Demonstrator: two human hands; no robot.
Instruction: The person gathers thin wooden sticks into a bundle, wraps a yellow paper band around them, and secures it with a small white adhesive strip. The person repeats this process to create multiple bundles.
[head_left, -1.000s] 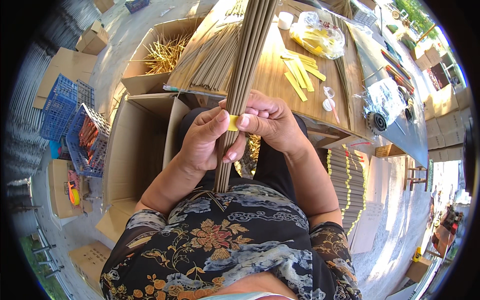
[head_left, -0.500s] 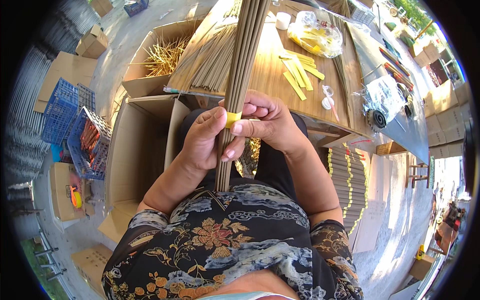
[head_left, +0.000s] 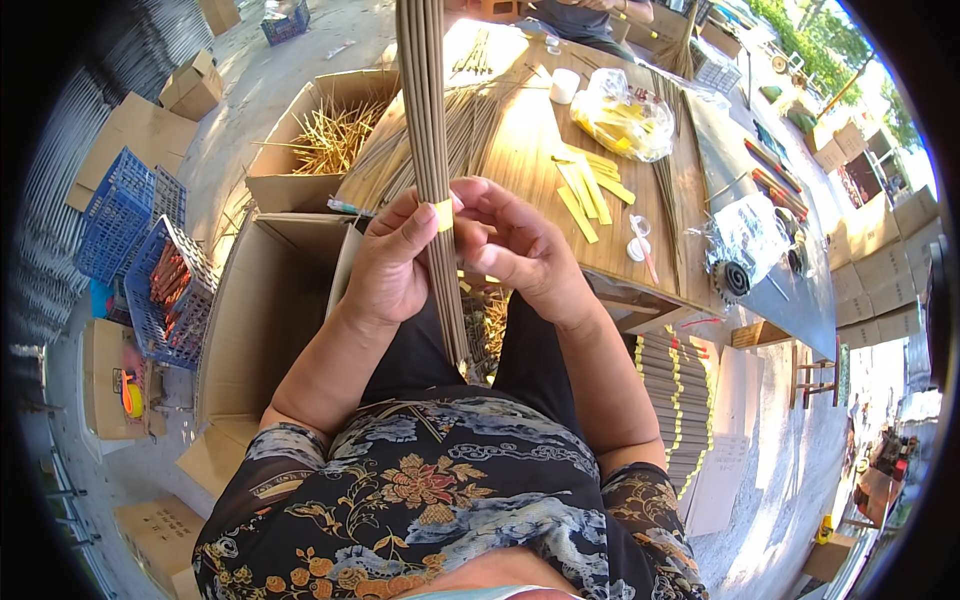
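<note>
A bundle of long grey-brown incense sticks (head_left: 425,120) stands nearly upright in front of me, its top leaning slightly left and running out of the upper edge. Around its middle goes a yellow paper band (head_left: 444,216). My left hand (head_left: 392,270) is wrapped round the bundle, thumb pressed on the band. Close by on the right, my right hand (head_left: 530,265) has its fingers loosely bent and apart, holding nothing; its upper fingertips are beside the band, and whether they touch cannot be told.
On the wooden table (head_left: 520,110) lie yellow paper strips (head_left: 580,195), loose incense sticks (head_left: 465,130), a plastic bag (head_left: 622,115) and a white cup (head_left: 564,86). An empty-looking cardboard box (head_left: 265,300) stands at my left. Banded bundles (head_left: 675,390) lie at right. Another person (head_left: 580,25) sits across the table.
My right thumb and fingers have come off the yellow band and spread apart. The bundle, still in my left hand, has shifted left and tilted; the view has moved, showing more beyond the table.
</note>
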